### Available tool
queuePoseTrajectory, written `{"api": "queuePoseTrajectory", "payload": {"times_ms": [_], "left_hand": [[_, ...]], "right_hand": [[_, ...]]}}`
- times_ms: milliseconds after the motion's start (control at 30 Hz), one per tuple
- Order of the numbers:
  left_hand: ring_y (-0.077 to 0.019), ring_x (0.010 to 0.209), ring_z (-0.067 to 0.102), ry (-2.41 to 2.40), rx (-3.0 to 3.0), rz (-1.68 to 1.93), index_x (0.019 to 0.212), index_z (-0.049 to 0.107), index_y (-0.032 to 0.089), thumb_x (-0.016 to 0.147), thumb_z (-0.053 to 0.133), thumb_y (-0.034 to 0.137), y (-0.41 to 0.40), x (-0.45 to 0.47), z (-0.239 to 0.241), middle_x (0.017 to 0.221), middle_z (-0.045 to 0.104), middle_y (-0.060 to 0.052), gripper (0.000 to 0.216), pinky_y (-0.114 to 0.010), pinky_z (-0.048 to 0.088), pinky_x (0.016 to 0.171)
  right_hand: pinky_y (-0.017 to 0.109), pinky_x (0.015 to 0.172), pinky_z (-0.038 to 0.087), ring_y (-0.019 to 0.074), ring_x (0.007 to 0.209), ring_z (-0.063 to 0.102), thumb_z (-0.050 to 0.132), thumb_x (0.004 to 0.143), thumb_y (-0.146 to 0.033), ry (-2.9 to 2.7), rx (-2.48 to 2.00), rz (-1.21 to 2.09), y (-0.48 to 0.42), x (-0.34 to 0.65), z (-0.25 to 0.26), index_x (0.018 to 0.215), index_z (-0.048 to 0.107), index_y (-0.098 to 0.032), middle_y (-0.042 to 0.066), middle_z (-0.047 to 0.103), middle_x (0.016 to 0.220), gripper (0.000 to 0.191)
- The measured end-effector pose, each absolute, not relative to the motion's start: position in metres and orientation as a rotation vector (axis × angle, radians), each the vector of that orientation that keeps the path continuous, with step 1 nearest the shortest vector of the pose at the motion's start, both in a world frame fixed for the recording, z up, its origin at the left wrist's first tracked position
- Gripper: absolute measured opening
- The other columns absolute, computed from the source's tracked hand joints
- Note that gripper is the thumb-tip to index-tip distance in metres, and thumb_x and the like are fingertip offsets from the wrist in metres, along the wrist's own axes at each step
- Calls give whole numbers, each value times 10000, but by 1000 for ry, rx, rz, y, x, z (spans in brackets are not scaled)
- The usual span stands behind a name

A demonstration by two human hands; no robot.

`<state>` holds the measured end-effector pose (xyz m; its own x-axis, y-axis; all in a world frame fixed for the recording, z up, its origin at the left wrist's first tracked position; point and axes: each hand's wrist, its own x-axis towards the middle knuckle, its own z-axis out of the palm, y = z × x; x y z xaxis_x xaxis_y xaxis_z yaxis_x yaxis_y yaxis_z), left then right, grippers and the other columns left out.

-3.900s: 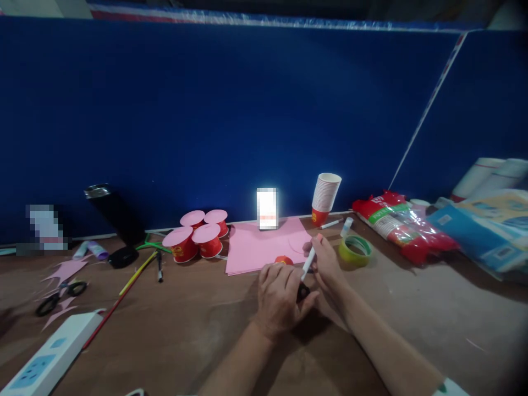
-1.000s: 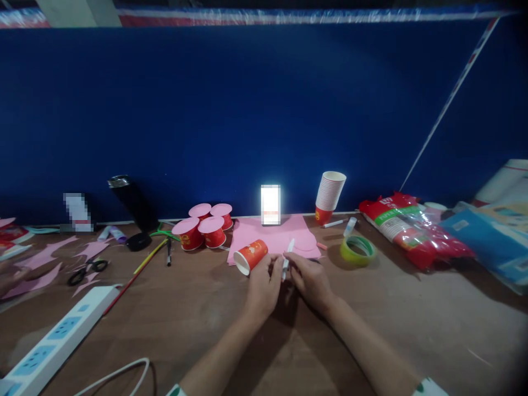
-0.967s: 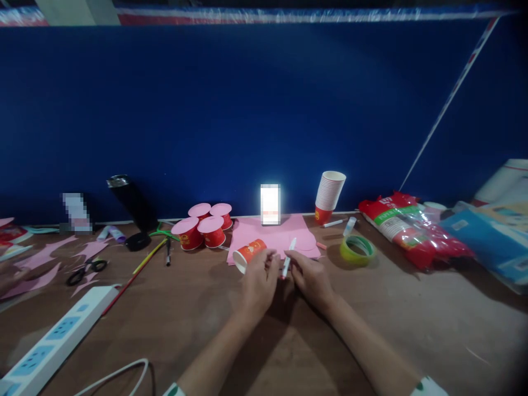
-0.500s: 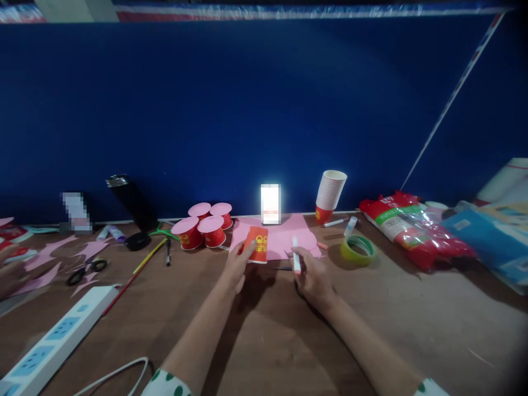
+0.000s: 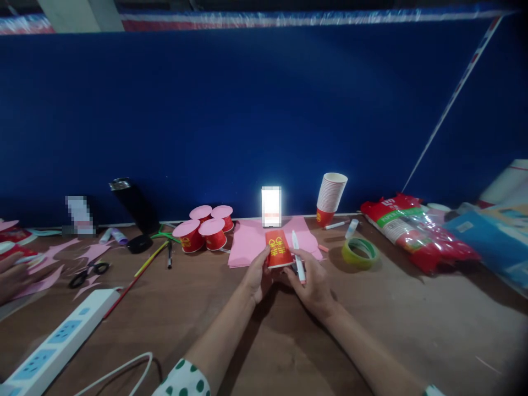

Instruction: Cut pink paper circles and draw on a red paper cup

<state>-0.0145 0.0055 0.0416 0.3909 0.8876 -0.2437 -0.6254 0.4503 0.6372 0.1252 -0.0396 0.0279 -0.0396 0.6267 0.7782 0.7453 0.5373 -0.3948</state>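
Observation:
My left hand (image 5: 259,276) is closed around a red paper cup (image 5: 279,250) with yellow lettering, its rim tilted toward me. A white marker (image 5: 297,257) is gripped in my right hand (image 5: 314,281), whose fingers come close to the cup's rim; whether they touch it I cannot tell. Beneath and behind the cup lie pink paper sheets (image 5: 247,242), with a round pink piece at their right side. Left of the sheets stand several red cups (image 5: 192,242) topped with pink paper discs.
A tall stack of paper cups (image 5: 331,192), green tape roll (image 5: 359,253) and red plastic package (image 5: 416,231) are on the right. Black bottle (image 5: 134,203), scissors (image 5: 88,273) and power strip (image 5: 61,335) lie left. Another person's hand (image 5: 14,278) is at the far left. A lit phone (image 5: 271,206) stands behind.
My left hand has carried the cup to the right, close to my right hand and the marker. The cup now tilts the other way, and its lettering has turned.

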Motion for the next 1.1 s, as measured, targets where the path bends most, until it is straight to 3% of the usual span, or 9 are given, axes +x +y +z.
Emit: {"api": "queuePoseTrajectory", "payload": {"times_ms": [333, 500, 700, 833, 1100], "left_hand": [[-166, 727, 669, 640, 537, 1024, 1019, 641, 128, 818, 596, 318, 18, -13, 49, 898, 716, -78, 280, -285, 541, 715], [-116, 687, 652, 524, 525, 1051, 1063, 623, 186, 839, 559, 246, 14, -5, 46, 888, 708, -28, 241, -198, 509, 595], [-203, 957, 632, 352, 583, 957, 1104, 606, 143, 853, 556, 338, -7, 10, 36, 1130, 650, -109, 322, -298, 504, 818], [-200, 1016, 611, 344, 640, 984, 1098, 593, 179, 836, 591, 327, -12, 10, 32, 1173, 627, -97, 301, -301, 484, 859], [-139, 780, 645, 539, 542, 1182, 915, 591, 172, 686, 753, 258, -3, 9, 27, 938, 671, -40, 293, -252, 516, 715]], "right_hand": [[380, 827, 509, 228, 959, 620, 492, 868, -186, -1589, -1209, -51, -36, 128, 30, 1128, 528, -196, 98, 646, 1046, 262], [365, 750, 517, 222, 870, 616, 500, 869, -266, -1335, -1298, 74, -31, 131, 27, 1097, 535, -174, 105, 634, 1026, 248], [359, 721, 509, 214, 838, 597, 567, 776, -232, -1230, -1342, 150, -26, 136, 17, 1135, 524, -184, 87, 613, 1013, 364], [344, 658, 517, 198, 755, 601, 576, 748, -201, -1226, -1375, 247, -25, 136, 16, 1146, 514, -191, 80, 616, 1002, 402], [397, 727, 527, 243, 868, 620, 593, 732, -209, -1373, -1405, 207, -23, 135, 17, 1096, 538, -172, 113, 620, 1062, 370]]}}
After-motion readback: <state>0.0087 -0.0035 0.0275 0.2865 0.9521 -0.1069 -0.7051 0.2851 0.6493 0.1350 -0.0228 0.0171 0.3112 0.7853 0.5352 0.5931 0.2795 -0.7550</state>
